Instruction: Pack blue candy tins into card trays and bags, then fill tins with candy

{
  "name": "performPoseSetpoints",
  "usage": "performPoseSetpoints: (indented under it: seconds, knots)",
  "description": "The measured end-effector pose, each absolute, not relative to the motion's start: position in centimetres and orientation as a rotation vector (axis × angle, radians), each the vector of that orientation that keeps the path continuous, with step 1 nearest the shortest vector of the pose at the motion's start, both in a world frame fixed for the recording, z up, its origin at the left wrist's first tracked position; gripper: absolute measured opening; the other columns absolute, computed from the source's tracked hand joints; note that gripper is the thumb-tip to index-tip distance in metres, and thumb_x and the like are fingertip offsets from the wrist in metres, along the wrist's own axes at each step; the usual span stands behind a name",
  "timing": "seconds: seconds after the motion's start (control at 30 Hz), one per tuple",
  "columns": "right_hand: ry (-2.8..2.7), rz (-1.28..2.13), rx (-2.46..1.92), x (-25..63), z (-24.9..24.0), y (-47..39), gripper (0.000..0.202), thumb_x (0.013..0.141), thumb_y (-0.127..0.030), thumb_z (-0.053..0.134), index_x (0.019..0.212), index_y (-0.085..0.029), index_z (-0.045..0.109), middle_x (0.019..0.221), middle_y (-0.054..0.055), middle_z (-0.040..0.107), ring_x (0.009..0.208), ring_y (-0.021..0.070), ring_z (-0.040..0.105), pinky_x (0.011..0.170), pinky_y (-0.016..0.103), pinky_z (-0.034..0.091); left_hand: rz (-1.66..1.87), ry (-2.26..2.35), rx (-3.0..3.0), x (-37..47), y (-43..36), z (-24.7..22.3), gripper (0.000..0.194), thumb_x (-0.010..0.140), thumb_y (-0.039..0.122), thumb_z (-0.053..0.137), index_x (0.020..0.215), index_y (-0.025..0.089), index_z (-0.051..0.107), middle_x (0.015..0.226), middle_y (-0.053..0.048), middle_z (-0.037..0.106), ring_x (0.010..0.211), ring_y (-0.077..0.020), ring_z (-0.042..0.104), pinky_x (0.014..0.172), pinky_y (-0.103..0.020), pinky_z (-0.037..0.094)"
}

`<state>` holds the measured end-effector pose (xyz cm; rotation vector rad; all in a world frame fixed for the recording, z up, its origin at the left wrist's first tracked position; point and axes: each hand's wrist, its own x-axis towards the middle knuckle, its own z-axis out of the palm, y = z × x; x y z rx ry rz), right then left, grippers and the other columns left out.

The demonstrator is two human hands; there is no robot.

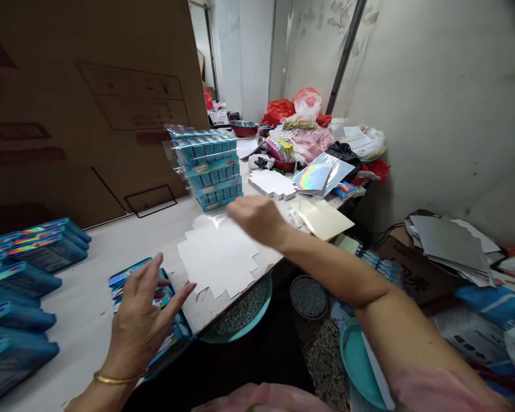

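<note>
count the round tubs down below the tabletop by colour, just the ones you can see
teal tubs: 2 (one beneath the table edge, the other farther right, partly covered)
dark-rimmed tub: 1 (between them, with grey bits inside)
total: 3

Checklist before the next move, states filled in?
1. Left hand open, fingers spread: ok.
2. Right hand empty: cannot tell, blurred.
3. White die-cut cardboard sheet lying flat on table: ok.
4. Sheet fully in view: not ok, right hand partly covers it.
5. Clear-wrapped stack of small blue boxes standing: ok.
6. Teal plastic bowl fully under table edge: not ok, rim sticks out.
</note>
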<state>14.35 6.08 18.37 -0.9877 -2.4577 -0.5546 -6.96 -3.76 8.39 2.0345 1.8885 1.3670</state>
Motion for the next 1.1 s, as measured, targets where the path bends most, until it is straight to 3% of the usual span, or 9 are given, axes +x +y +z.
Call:
performPoseSetpoints:
  seconds: [0.13, 0.3, 0.37, 0.47, 0.7, 0.8, 0.9, 1.0, 1.1]
  knots:
    - [-2.558, -0.533, -0.764, 8.4, 16.0, 1.5, 0.022, 0.086, -0.012, 0.032, 0.080, -0.016, 0.053, 0.072, 0.004, 0.056, 0.071, 0.0139, 0.050, 0.062, 0.027, 0.032, 1.485, 1.755, 1.940, -6.3, -5.5, 10.2, 0.062, 0.069, 0.046, 0.056, 0.123, 0.024, 0.038, 0.103, -0.006, 0.051, 0.067, -0.0130, 0.056, 0.067, -0.032, 0.050]
    - [-2.729, -0.156, -0.635, 5.3, 13.3, -0.6, 0.017, 0.081, -0.031, 0.050, 0.075, -0.015, 0.055, 0.069, 0.002, 0.059, 0.067, 0.0134, 0.052, 0.057, 0.024, 0.030, 1.600, 1.687, 1.896, -8.6, -7.9, 7.8, 0.025, 0.075, 0.031, 0.053, 0.097, 0.019, 0.056, 0.088, -0.002, 0.055, 0.073, -0.0118, 0.057, 0.066, -0.025, 0.049]
    - [-2.757, 0.057, -0.653, 4.5, 12.2, -0.4, 0.024, 0.075, -0.040, 0.056, 0.070, -0.016, 0.055, 0.067, 0.000, 0.059, 0.064, 0.0119, 0.052, 0.054, 0.022, 0.029, 1.564, 1.791, 1.995, -9.6, -8.9, 6.7, 0.020, 0.077, 0.028, 0.051, 0.093, 0.017, 0.056, 0.084, -0.003, 0.056, 0.073, -0.0116, 0.056, 0.067, -0.025, 0.048]
    - [-2.767, 0.230, -0.620, 3.3, 11.3, -0.4, 0.023, 0.076, -0.038, 0.056, 0.067, -0.017, 0.056, 0.069, -0.002, 0.058, 0.066, 0.0101, 0.051, 0.055, 0.020, 0.029, 1.370, 2.012, 2.132, -10.5, -10.1, 6.0, 0.019, 0.077, 0.028, 0.049, 0.090, 0.016, 0.055, 0.080, -0.003, 0.057, 0.068, -0.0116, 0.054, 0.065, -0.025, 0.045]
    - [-2.799, -0.238, -0.671, 2.4, 10.9, -4.5, 0.017, 0.084, -0.015, 0.039, 0.080, -0.016, 0.055, 0.078, 0.006, 0.059, 0.074, 0.0168, 0.052, 0.063, 0.027, 0.033, 1.179, 2.323, 2.064, -11.4, -11.2, 6.3, 0.017, 0.079, 0.024, 0.041, 0.075, 0.016, 0.056, 0.068, -0.001, 0.058, 0.060, -0.0118, 0.054, 0.058, -0.023, 0.041]
    - [-2.805, -0.295, -1.014, 3.9, 9.7, -4.2, 0.017, 0.080, -0.012, 0.040, 0.080, -0.017, 0.056, 0.075, 0.006, 0.060, 0.070, 0.0172, 0.055, 0.060, 0.027, 0.033, 1.446, 2.153, 2.002, -12.4, -11.8, 6.2, 0.015, 0.079, 0.020, 0.043, 0.085, 0.016, 0.056, 0.075, -0.002, 0.061, 0.062, -0.0106, 0.056, 0.061, -0.022, 0.044]
    - [-2.749, -0.377, -1.286, 5.4, 9.1, -2.3, 0.018, 0.078, -0.013, 0.043, 0.080, -0.017, 0.061, 0.069, 0.005, 0.061, 0.061, 0.0149, 0.055, 0.052, 0.024, 0.029, 1.808, 1.989, 2.013, -13.5, -12.1, 6.1, 0.018, 0.077, 0.014, 0.044, 0.091, 0.017, 0.055, 0.092, -0.005, 0.059, 0.083, -0.0126, 0.057, 0.076, -0.025, 0.045]
    - [-2.556, -0.600, -1.187, 5.5, 9.4, -1.2, 0.029, 0.078, -0.011, 0.041, 0.100, -0.018, 0.060, 0.063, 0.004, 0.060, 0.054, 0.0117, 0.052, 0.047, 0.024, 0.023, 1.950, 2.056, 1.919, -13.7, -11.7, 5.7, 0.025, 0.078, 0.012, 0.040, 0.095, 0.018, 0.056, 0.097, -0.006, 0.054, 0.084, -0.0114, 0.055, 0.077, -0.026, 0.046]
    - [-2.294, -0.654, -0.901, 5.3, 9.7, -1.4, 0.037, 0.081, -0.014, 0.040, 0.116, -0.020, 0.052, 0.065, 0.005, 0.059, 0.054, 0.0112, 0.051, 0.046, 0.024, 0.023, 1.785, 2.233, 1.534, -13.8, -10.5, 4.8, 0.024, 0.078, 0.020, 0.044, 0.097, 0.018, 0.059, 0.097, -0.007, 0.053, 0.077, -0.0111, 0.056, 0.068, -0.024, 0.048]
